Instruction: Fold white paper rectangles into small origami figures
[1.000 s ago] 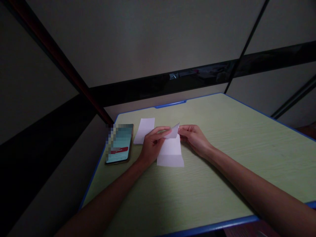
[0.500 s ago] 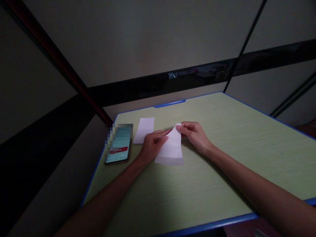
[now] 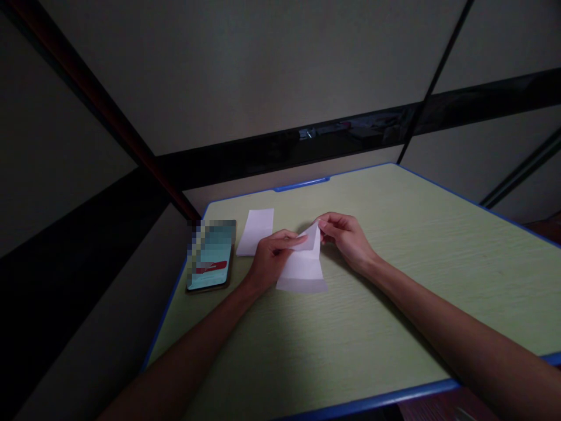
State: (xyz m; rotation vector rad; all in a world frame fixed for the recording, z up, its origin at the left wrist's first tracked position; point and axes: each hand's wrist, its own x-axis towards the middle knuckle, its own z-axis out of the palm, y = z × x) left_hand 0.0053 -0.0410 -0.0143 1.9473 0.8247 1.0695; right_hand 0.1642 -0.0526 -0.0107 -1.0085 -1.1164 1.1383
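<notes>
1. Creased sheet (image 3: 302,270): between the hands, over the bench (image 3: 394,316).
2. Left hand (image 3: 272,256): grips the sheet's left side, thumb across the flap, apparently for steadiness.
3. Right hand (image 3: 344,235): pinches the far right corner, seemingly for tension.
4. Second paper (image 3: 256,227), phone (image 3: 213,251): leftward, presumably leaving working room.

head cam, single view | I look out from the wearer's head | facing forward and down | tabletop (image 3: 333,339) near, most of it in frame | panels (image 3: 272,76) rising behind it
</notes>
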